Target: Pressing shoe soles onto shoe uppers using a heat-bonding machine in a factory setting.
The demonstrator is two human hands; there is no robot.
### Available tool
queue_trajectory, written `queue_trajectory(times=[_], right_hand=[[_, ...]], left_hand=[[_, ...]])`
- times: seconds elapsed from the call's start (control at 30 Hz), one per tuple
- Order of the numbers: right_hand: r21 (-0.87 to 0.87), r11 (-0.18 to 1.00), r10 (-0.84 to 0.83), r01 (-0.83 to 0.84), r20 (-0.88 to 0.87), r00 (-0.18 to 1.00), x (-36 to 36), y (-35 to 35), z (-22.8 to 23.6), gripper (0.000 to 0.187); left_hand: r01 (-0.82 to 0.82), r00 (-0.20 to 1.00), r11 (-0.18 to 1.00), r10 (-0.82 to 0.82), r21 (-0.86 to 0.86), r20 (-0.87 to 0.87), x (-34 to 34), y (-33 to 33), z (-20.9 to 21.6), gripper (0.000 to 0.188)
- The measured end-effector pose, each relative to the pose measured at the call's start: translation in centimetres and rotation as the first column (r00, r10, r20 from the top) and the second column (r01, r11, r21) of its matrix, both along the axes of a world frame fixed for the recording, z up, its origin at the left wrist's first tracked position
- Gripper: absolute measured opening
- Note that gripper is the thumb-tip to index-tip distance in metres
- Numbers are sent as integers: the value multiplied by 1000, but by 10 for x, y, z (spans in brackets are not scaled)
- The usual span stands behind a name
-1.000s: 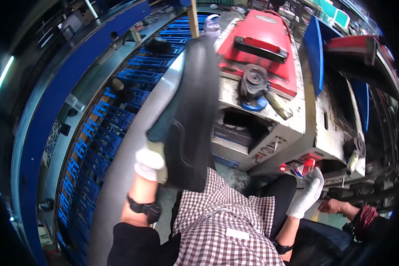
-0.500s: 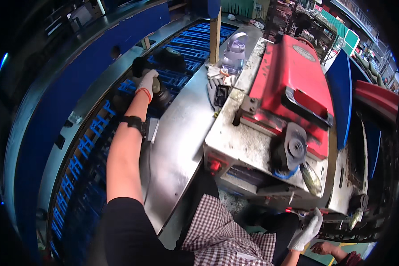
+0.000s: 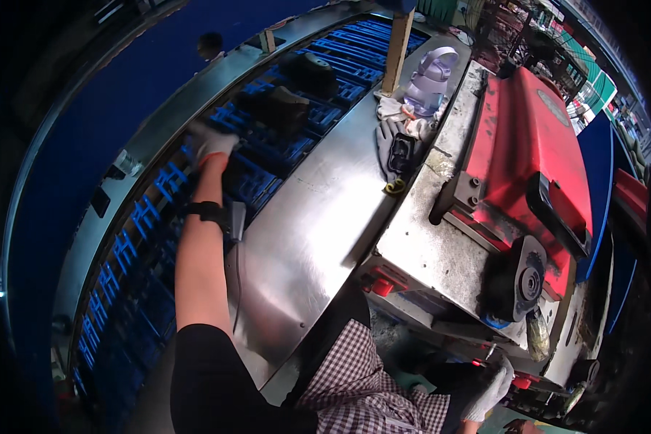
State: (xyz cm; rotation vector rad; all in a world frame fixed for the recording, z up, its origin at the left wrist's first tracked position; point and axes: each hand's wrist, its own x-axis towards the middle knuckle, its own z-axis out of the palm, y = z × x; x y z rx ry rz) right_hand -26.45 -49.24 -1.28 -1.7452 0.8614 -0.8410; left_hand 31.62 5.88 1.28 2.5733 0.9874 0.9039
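Grip of the left hand: cannot tell; the gloved fingers are blurred, and whether they hold anything does not show. Nearest to it, a dark shoe-shaped piece lies on the blue slats, just to the right of the hand; contact between the two is unclear. A second dark piece sits farther along the same slats, beyond the first.

Left arm reaches out straight, with a black wristband below the glove. Right hand, in a white glove, is low at the front of the machine, beside a red knob; its fingers are too small and dim to judge what, if anything, they grip.

Right of the slats runs a shiny metal ledge. At its far part: a wooden post, a pale purple bottle and a gray glove, the glove nearer than the bottle.

Farther right stands the machine, with a worn pale top, a red cover and a black handle on that cover. Checked apron shows at the lower edge.
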Motion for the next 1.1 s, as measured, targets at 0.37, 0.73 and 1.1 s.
queue_trajectory(times=[0.37, 0.73, 1.1], right_hand=[[176, 975, 143, -139, -9, 990, -12, 32, 25, 39], [168, 556, 772, -814, 257, 581, 5, 112, 132, 57], [178, 676, 477, -715, 634, 609, -93, 77, 170, 90]], left_hand=[[428, 845, -270, -219, -862, 488, -189, 19, 22, 30], [479, 437, -729, -285, -489, 853, -415, -163, 120, 83], [123, 178, -819, -538, -561, 824, -533, -359, 198, 44]])
